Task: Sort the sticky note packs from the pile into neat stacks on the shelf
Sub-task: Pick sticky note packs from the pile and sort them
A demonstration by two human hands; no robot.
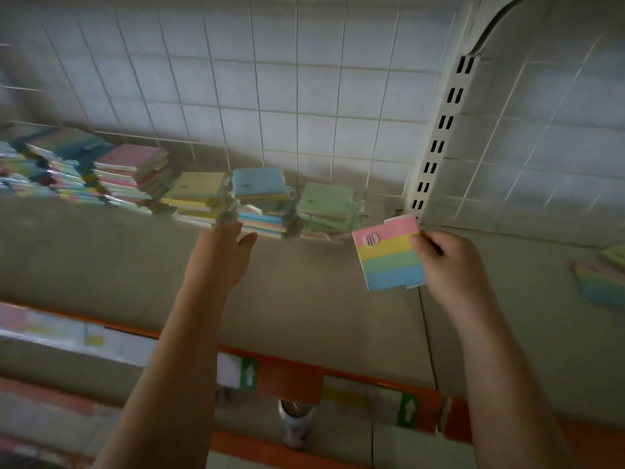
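Observation:
My right hand [446, 262] grips a striped sticky note pack [389, 255], pink, yellow, green and blue, by its right edge, just above the shelf [304, 292]. Along the back of the shelf stand stacks of packs: a green-topped stack [326, 201], a blue-topped stack [260, 184], a yellow-topped stack [198, 187] and a pink-topped stack [133, 157]. My left hand [220, 255] reaches toward the front of the yellow and blue stacks, its fingertips at their lower packs; whether it grips one is hidden.
A messy pile of packs [44, 170] fills the far left of the shelf. More striped packs [602, 275] lie on the neighbouring shelf to the right. A white slotted upright [439, 137] and wire grid back panel [270, 79] close the rear. An orange price rail [291, 377] edges the front.

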